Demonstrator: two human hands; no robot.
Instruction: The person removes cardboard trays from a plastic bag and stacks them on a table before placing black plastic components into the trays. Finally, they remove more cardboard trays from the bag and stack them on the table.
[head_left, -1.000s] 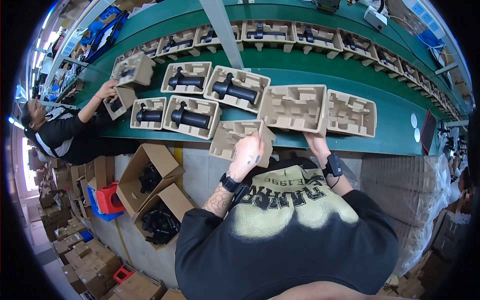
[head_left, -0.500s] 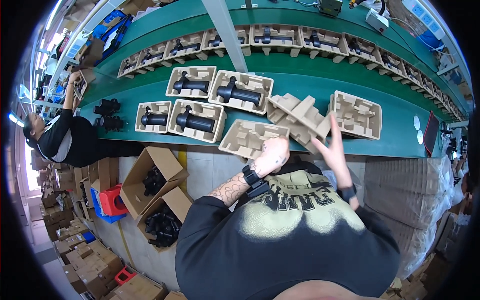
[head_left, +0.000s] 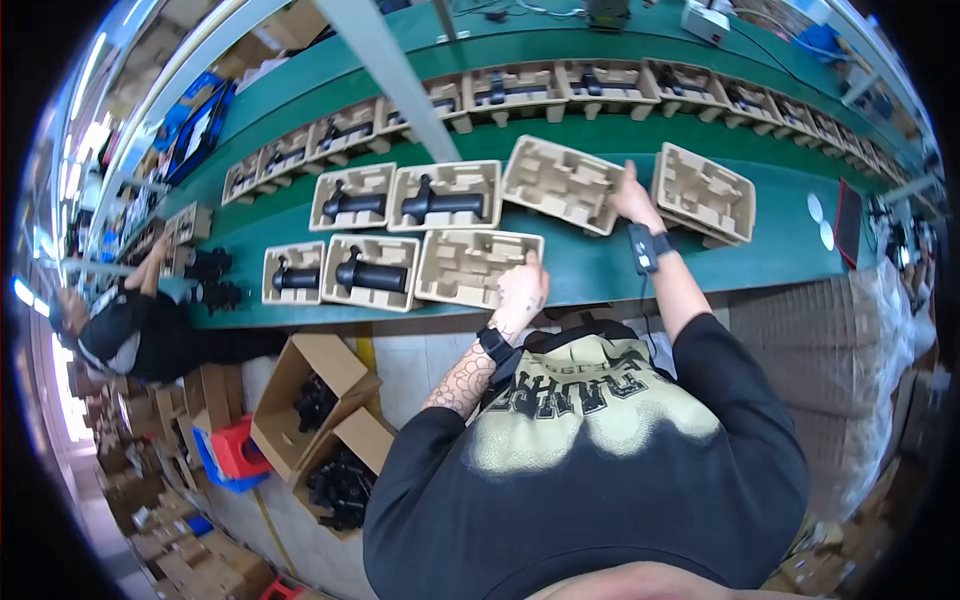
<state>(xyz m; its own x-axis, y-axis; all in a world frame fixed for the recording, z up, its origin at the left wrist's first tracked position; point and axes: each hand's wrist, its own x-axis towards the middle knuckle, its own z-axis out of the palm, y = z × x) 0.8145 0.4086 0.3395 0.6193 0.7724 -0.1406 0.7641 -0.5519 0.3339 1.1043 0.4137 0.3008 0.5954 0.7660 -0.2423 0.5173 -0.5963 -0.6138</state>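
Observation:
My left hand point(head_left: 522, 287) grips the right end of a tan moulded-pulp tray point(head_left: 440, 283), which lies bare at the near table edge, against the row of filled trays. My right hand point(head_left: 632, 198) is closed on the right end of another bare pulp tray point(head_left: 560, 178), slightly turned, behind and to the right of the first. Left of them stand several like trays, each with a black cylindrical device with a side knob, such as the one in the nearest filled tray point(head_left: 375, 277). A stack of bare pulp trays point(head_left: 703, 195) stands right of my right hand.
Along the back, a raised row of filled trays point(head_left: 515, 88) crosses the green table point(head_left: 790, 240). A grey post point(head_left: 400, 80) rises in front of it. Cardboard boxes point(head_left: 310, 400) with black parts stand on the floor at left. A co-worker point(head_left: 140, 320) handles a tray at far left.
The tumbled tray has turned upright and moved back beside the filled ones, and my right hand has closed on it. My left hand's tray has shifted left against its neighbour.

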